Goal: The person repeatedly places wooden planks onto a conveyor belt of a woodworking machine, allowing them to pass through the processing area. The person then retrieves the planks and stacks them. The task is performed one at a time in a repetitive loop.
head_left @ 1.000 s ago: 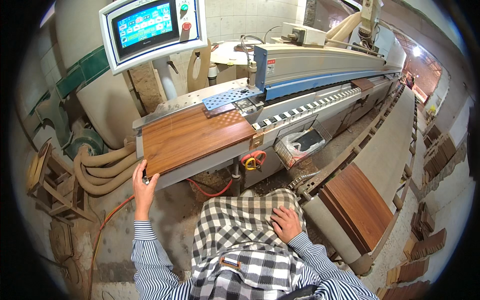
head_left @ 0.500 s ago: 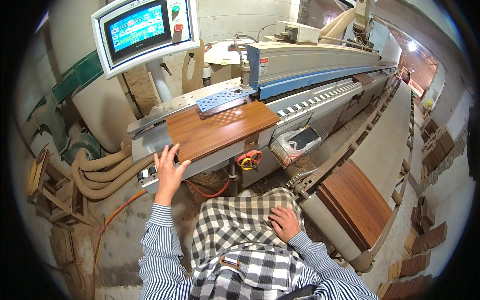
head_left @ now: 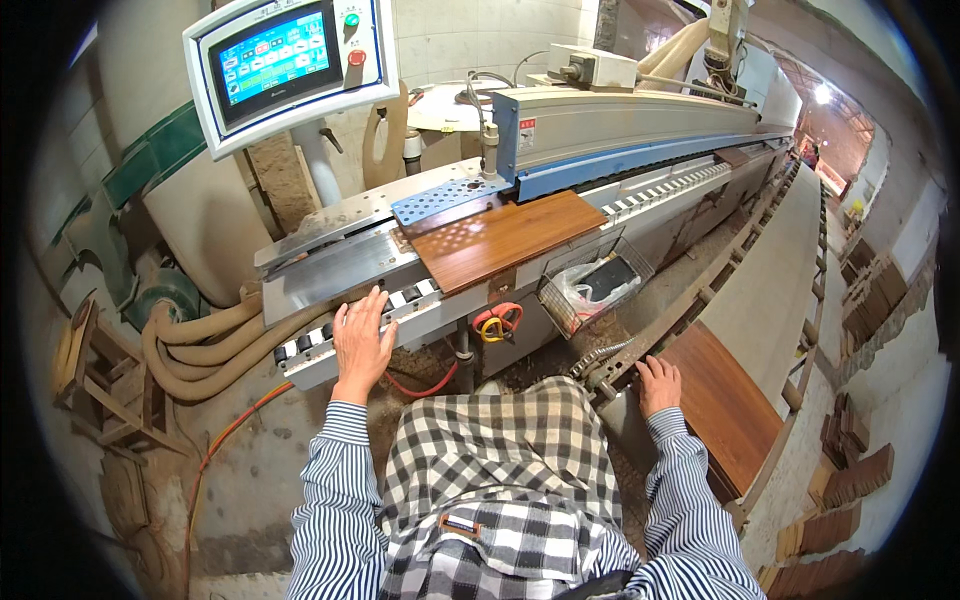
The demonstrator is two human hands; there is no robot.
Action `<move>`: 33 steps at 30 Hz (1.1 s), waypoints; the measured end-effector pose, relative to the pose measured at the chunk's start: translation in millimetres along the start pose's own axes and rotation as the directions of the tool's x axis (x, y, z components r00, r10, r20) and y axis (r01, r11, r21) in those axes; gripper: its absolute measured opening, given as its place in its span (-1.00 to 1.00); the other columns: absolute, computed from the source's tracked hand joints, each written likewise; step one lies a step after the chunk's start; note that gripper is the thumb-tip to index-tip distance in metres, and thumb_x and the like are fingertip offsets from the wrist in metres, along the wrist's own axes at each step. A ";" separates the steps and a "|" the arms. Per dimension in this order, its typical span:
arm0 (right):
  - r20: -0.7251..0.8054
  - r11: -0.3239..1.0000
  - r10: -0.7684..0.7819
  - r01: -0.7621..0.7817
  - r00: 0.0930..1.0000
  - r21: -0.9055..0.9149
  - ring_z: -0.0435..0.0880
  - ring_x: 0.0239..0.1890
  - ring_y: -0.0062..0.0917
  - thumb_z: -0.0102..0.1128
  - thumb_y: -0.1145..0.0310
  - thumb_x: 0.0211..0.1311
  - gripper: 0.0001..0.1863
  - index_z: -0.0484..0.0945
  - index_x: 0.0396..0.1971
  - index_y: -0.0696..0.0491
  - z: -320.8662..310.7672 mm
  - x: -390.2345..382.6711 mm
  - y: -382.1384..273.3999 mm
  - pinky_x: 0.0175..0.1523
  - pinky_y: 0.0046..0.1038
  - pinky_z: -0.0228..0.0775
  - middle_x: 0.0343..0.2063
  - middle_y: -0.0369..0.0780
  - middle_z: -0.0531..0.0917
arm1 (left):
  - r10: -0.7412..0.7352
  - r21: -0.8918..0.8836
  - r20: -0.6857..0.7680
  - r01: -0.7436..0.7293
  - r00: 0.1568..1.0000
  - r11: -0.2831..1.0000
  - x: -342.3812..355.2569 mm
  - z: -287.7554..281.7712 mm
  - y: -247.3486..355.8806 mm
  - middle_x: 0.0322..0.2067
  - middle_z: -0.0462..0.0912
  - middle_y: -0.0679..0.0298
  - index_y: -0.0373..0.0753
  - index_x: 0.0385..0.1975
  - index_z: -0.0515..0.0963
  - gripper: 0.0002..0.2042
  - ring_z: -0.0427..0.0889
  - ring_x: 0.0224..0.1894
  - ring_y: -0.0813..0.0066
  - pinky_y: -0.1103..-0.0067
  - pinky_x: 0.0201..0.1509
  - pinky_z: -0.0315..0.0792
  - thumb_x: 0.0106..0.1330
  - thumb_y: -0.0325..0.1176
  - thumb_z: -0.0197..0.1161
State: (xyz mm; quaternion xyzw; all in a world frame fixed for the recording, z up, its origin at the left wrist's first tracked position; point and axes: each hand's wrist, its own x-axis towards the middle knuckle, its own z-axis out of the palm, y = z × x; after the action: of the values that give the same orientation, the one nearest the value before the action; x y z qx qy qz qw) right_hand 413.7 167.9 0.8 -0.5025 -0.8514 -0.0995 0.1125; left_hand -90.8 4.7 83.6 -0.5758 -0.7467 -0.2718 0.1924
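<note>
A brown wood-grain panel lies on the infeed bed of a long woodworking machine, its far side under a blue perforated plate. My left hand is open beside the roller strip along the bed's front edge, apart from the panel's trailing end. On the right, a small stack of similar panels rests on a conveyor. My right hand is at that stack's near left edge, fingers slightly spread and touching or just over it; no grip shows.
A control screen stands at the upper left. A wire basket and red and yellow scissors-like handles hang on the machine's front. Hoses and a wooden stool are at left. Panel stacks line the right floor.
The panel on the machine has slid right along the bed, away from my left hand. That hand has shifted slightly right. My right hand has left my lap for the stack on the conveyor.
</note>
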 end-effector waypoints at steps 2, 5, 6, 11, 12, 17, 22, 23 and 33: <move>-0.070 0.998 -0.014 0.019 0.997 0.067 0.40 0.21 -0.17 0.23 0.52 -0.01 -0.47 0.48 0.07 0.08 3.6 -3.0 2.9 0.32 -0.11 0.18 0.12 -0.12 0.50 | 0.006 -0.002 -0.011 -0.006 1.000 1.000 0.1 0.0 0.0 0.27 0.41 0.28 -0.10 0.25 0.36 -0.47 0.38 0.28 0.30 0.22 0.43 0.06 0.26 -0.24 0.27; -0.215 0.993 -0.046 0.069 0.976 0.101 0.47 0.12 -0.17 0.22 0.56 -0.09 -0.48 0.51 0.01 0.09 11.4 -24.6 -0.4 0.24 -0.16 0.28 0.03 -0.12 0.55 | 0.004 0.004 -0.012 -0.004 1.000 1.000 -1.4 -1.5 0.6 0.28 0.40 0.28 -0.10 0.25 0.37 -0.47 0.37 0.28 0.31 0.23 0.42 0.07 0.25 -0.24 0.28; -0.273 0.991 -0.064 0.094 0.960 0.096 0.49 0.09 -0.17 0.22 0.57 -0.11 -0.48 0.52 -0.01 0.09 7.1 -29.7 -6.4 0.21 -0.17 0.31 0.00 -0.12 0.57 | -0.004 0.007 -0.015 0.004 1.000 1.000 -2.2 -1.4 0.6 0.28 0.40 0.29 -0.09 0.25 0.37 -0.47 0.37 0.28 0.31 0.23 0.42 0.07 0.25 -0.24 0.28; -0.292 0.946 -0.015 0.108 0.956 0.306 0.56 -0.11 -0.21 0.26 0.46 0.01 -0.70 0.60 -0.17 0.08 -32.6 -79.8 -49.3 0.06 -0.23 0.38 -0.21 -0.14 0.64 | -0.013 0.002 -0.022 0.013 1.000 1.000 -2.4 -0.1 0.1 0.28 0.40 0.30 -0.09 0.24 0.37 -0.47 0.38 0.28 0.32 0.24 0.41 0.08 0.24 -0.25 0.29; -0.272 0.913 0.060 0.057 0.960 0.404 0.57 -0.16 -0.22 0.27 0.43 0.05 -0.75 0.62 -0.21 0.08 -33.8 -89.9 -56.8 0.03 -0.25 0.40 -0.27 -0.15 0.66 | -0.009 0.002 -0.025 0.009 1.000 1.000 -1.8 0.4 -0.4 0.28 0.41 0.30 -0.09 0.24 0.37 -0.47 0.38 0.27 0.32 0.24 0.41 0.09 0.24 -0.25 0.29; 0.611 -0.554 0.698 -0.260 0.372 0.791 0.55 -0.60 -0.68 0.15 -0.15 0.30 -0.50 0.57 -0.44 0.06 1.5 -111.0 -9.9 -0.52 -0.61 0.39 -0.58 -0.33 0.65 | -0.002 0.011 -0.039 0.002 0.999 1.000 -2.6 0.4 -2.7 0.27 0.42 0.29 -0.10 0.23 0.39 -0.48 0.39 0.26 0.33 0.24 0.40 0.09 0.24 -0.25 0.29; 0.614 -0.640 0.732 -0.010 0.294 0.768 0.57 -0.59 -0.66 0.31 0.08 0.25 -0.70 0.50 -0.37 -0.01 29.0 -124.2 25.1 -0.51 -0.55 0.43 -0.57 -0.31 0.65 | 0.019 0.021 -0.054 -0.018 0.998 1.000 -1.2 0.2 0.1 0.25 0.44 0.27 -0.12 0.21 0.40 -0.50 0.40 0.25 0.35 0.25 0.39 0.11 0.25 -0.24 0.28; 0.627 -0.667 0.695 -0.011 0.352 0.745 0.57 -0.58 -0.65 0.26 0.08 0.29 -0.71 0.52 -0.37 0.00 33.1 -125.9 21.7 -0.49 -0.56 0.43 -0.55 -0.30 0.66 | 0.012 0.011 -0.049 -0.011 0.999 1.000 -1.6 0.7 -0.4 0.26 0.43 0.27 -0.12 0.21 0.40 -0.49 0.39 0.26 0.34 0.25 0.39 0.10 0.24 -0.25 0.29; 0.640 -0.683 0.722 0.128 0.263 0.719 0.46 -0.52 -0.59 0.41 0.02 0.10 -0.61 0.53 -0.21 -0.07 8.0 -149.0 -4.3 -0.34 -0.51 0.36 -0.41 -0.36 0.58 | -0.007 -0.022 0.006 0.007 1.000 1.000 -2.7 -3.8 -1.7 0.29 0.39 0.27 -0.11 0.23 0.38 -0.48 0.35 0.31 0.30 0.23 0.43 0.06 0.25 -0.25 0.27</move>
State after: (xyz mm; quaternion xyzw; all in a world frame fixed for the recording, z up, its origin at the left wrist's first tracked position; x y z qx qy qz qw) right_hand 479.2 44.0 -50.5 -0.4833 -0.0086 0.5233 0.7018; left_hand -91.8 0.0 84.7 -0.5760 -0.7462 -0.2792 0.1829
